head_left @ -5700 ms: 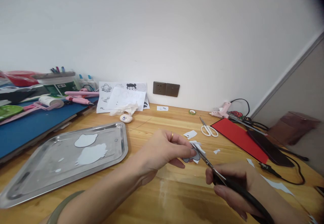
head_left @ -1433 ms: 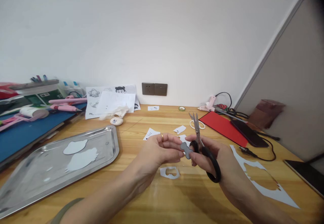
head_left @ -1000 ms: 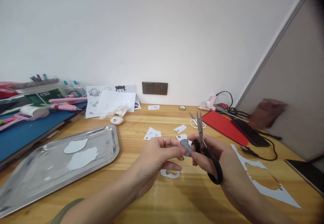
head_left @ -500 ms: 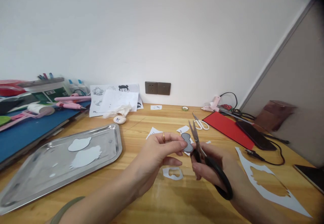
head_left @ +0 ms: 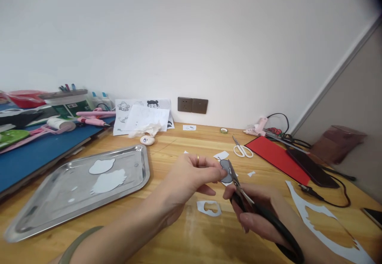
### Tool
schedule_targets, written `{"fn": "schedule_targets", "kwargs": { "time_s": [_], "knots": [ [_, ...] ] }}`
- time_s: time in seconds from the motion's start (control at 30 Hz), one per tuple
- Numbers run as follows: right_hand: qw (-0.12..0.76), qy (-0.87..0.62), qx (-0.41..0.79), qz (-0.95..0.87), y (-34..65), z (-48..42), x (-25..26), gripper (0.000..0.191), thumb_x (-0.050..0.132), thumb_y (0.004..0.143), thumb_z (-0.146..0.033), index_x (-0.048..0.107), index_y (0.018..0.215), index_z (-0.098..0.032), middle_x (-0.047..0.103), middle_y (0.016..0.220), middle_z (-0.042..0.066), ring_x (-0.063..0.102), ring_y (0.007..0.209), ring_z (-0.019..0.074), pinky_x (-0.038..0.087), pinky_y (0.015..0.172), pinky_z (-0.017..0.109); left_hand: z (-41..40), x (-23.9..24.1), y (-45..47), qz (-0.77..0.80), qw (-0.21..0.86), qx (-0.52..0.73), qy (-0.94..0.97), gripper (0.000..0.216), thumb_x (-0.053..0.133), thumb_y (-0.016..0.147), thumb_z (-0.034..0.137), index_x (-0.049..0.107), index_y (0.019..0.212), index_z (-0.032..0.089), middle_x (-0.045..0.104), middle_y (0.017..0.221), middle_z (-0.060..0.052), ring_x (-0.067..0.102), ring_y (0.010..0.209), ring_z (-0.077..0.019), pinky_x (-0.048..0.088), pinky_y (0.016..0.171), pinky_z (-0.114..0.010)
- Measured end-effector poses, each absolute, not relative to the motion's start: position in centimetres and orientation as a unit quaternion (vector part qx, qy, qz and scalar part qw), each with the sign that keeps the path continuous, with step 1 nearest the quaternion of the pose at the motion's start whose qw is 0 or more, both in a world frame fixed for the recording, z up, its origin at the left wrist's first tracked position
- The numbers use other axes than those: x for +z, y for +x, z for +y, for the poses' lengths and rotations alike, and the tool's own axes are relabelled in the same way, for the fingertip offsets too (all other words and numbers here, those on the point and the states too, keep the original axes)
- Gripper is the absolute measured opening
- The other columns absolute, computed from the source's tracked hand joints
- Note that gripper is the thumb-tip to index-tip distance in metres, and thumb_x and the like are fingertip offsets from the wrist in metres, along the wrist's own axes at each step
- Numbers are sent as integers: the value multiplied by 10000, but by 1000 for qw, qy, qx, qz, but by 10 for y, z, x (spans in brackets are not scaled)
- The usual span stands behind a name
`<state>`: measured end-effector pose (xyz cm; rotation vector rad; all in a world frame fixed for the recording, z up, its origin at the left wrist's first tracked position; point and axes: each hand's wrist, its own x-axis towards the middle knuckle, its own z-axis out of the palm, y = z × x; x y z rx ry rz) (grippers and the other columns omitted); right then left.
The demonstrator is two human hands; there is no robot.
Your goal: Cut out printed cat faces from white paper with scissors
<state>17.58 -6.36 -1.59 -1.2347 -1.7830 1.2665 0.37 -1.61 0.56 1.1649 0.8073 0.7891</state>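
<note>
Pinched between the thumb and fingers of my left hand (head_left: 197,176) is a small grey paper cutout (head_left: 225,170) with a rounded, lobed outline, partly covered by the thumb. My right hand (head_left: 259,206) grips black-handled scissors (head_left: 243,194). Their blades point up and away, lying against the right edge of the cutout; they look nearly closed. On the wood below my hands lies a white paper offcut (head_left: 209,208) with a hole in it. Another paper scrap (head_left: 221,155) sits just behind the cutout.
A metal tray (head_left: 145,172) with white paper cutouts stands at left, beside a blue board (head_left: 18,168) bearing tools. White-handled scissors (head_left: 243,151), a red sheet (head_left: 277,158), a black phone-like slab (head_left: 310,168) and a pink glue gun (head_left: 259,127) lie right. A large offcut (head_left: 313,226) lies near right.
The scissor blades have closed together and now meet the cutout's edge. My right hand has turned and come lower. The whole view has shifted slightly.
</note>
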Motion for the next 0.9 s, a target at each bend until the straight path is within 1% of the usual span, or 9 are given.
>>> {"fn": "schedule_targets", "kwargs": {
  "time_s": [0.17, 0.4, 0.57, 0.77, 0.9],
  "knots": [
    [314, -483, 473, -667, 175, -63, -16, 145, 551, 706, -244, 546, 842, -193, 394, 571, -46, 347, 494, 116, 286, 477, 248, -16, 5, 3, 361, 687, 352, 523, 103, 639, 624, 244, 608, 587, 153, 607, 713, -13, 514, 659, -94, 417, 542, -179],
    [347, -496, 458, -650, 173, -63, -22, 163, 615, 634, -239, 600, 795, -213, 433, 539, -38, 359, 465, 115, 287, 444, 237, -15, 5, 4, 364, 691, 354, 514, 86, 648, 603, 236, 623, 587, 155, 600, 671, -9, 508, 639, -99, 416, 534, -188],
    [380, -505, 444, -635, 171, -63, -26, 170, 620, 606, -277, 615, 761, -207, 408, 508, -48, 314, 431, 97, 248, 403, 219, -15, 9, 7, 396, 683, 357, 498, 93, 657, 577, 215, 611, 543, 141, 591, 630, -12, 489, 593, -91, 403, 515, -192],
    [330, -512, 455, -650, 173, -61, -20, 185, 611, 623, -223, 601, 806, -199, 435, 542, -37, 354, 468, 112, 294, 443, 235, -16, 10, 6, 398, 682, 359, 497, 114, 671, 564, 229, 611, 534, 137, 593, 645, -19, 493, 613, -97, 399, 522, -194],
    [322, -511, 457, -653, 174, -61, -19, 155, 584, 662, -214, 595, 815, -200, 418, 543, -40, 344, 470, 110, 292, 449, 237, -17, 9, 5, 396, 685, 358, 496, 130, 681, 554, 249, 611, 536, 141, 594, 650, -21, 490, 613, -100, 403, 529, -201]
  ]
}}
